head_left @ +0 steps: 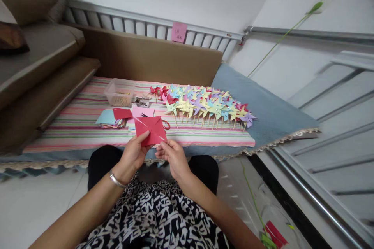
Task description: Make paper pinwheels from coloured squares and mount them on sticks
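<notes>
A square of red paper [152,129] is held up over the near edge of the striped cloth, with slits running in from its corners. My left hand [136,151] grips its lower left side, thumb on top. At the lower right corner, the thumb and fingers of my right hand [173,155] pinch the same sheet. Partly hidden behind the paper lie scissors [166,125], their red handle showing on the right. To the left is a stack of coloured paper squares [106,117], with a red piece [122,113] on it and pink paper [142,111] beside it.
Many paper pinwheels [201,103] on sticks cover the cloth's right side. Behind the paper stack stand a clear plastic box [119,92] of sticks and a small container [142,102]. A cardboard panel [152,56] lines the back; wrapped packages [41,62] rise at left.
</notes>
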### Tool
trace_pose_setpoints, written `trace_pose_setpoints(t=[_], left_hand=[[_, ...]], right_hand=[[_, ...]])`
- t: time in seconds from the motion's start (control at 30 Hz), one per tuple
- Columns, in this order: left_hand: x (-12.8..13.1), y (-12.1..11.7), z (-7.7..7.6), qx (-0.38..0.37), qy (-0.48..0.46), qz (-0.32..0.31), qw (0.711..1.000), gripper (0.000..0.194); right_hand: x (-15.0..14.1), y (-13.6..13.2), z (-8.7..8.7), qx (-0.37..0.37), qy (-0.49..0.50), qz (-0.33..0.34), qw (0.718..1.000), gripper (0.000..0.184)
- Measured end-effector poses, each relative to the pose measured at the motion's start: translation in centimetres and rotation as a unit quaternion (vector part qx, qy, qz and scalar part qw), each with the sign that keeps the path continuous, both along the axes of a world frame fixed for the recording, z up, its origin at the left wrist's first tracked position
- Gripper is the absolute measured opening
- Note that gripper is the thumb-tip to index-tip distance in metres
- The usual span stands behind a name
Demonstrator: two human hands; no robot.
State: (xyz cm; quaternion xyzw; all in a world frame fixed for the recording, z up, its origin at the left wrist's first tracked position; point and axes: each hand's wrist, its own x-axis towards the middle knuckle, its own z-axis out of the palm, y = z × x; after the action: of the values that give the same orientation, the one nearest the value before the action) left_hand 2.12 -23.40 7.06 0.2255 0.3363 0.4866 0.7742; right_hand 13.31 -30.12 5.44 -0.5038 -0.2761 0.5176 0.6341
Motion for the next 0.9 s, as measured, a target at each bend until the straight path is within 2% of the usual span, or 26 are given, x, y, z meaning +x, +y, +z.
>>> trace_pose_setpoints(t=[0.07, 0.1, 0.13, 0.17, 0.23, 0.3, 0.37, 0.43, 0.53, 0.7, 0.8, 0.9], left_hand=[[-0.3, 0.3, 0.3, -0.008, 0.011, 0.001, 1.0, 0.013], [-0.5, 0.4, 0.4, -0.013, 0.018, 0.001, 1.0, 0.013], [-0.6, 0.5, 0.6, -0.018, 0.026, -0.002, 0.999, 0.014], [-0.7, 0.6, 0.7, -0.021, 0.033, -0.01, 0.999, 0.014], [-0.9, 0.7, 0.9, -0.021, 0.04, -0.033, 0.998, 0.016], [-0.9, 0.7, 0.9, -0.018, 0.036, -0.057, 0.998, 0.017], [-0.9, 0.8, 0.8, -0.02, 0.033, -0.074, 0.997, 0.019], [-0.9, 0.9, 0.7, -0.024, 0.036, -0.086, 0.995, 0.02], [-1.0, 1.0, 0.5, -0.024, 0.043, -0.102, 0.994, 0.023], [-1.0, 0.5, 0.9, -0.007, 0.061, -0.102, 0.993, 0.018], [-0.9, 0.2, 1.1, 0.008, 0.073, -0.103, 0.992, 0.018], [-0.9, 0.1, 0.9, 0.021, 0.102, -0.116, 0.988, 0.02]], right_hand=[[0.8, -0.5, -0.1, 0.029, -0.121, -0.018, 0.992, 0.021], [1.3, -0.8, -0.1, 0.062, -0.202, -0.041, 0.977, 0.018], [1.8, -1.0, -0.1, 0.104, -0.291, -0.064, 0.949, 0.015], [2.4, -1.3, 0.1, 0.148, -0.379, -0.078, 0.91, 0.015], [3.3, -1.6, 0.5, 0.226, -0.526, -0.08, 0.816, 0.026], [3.9, -1.5, 0.8, 0.273, -0.619, -0.061, 0.734, 0.038], [4.3, -1.2, 1.0, 0.293, -0.67, -0.049, 0.681, 0.045], [4.4, -0.7, 0.9, 0.301, -0.693, -0.043, 0.653, 0.045], [4.5, -0.1, 0.8, 0.315, -0.698, -0.047, 0.642, 0.031], [4.6, 0.0, 0.9, 0.318, -0.686, -0.021, 0.653, 0.015], [4.6, -0.2, 1.2, 0.302, -0.671, 0.006, 0.677, 0.011], [4.3, -0.2, 1.6, 0.27, -0.634, 0.011, 0.725, 0.007]])
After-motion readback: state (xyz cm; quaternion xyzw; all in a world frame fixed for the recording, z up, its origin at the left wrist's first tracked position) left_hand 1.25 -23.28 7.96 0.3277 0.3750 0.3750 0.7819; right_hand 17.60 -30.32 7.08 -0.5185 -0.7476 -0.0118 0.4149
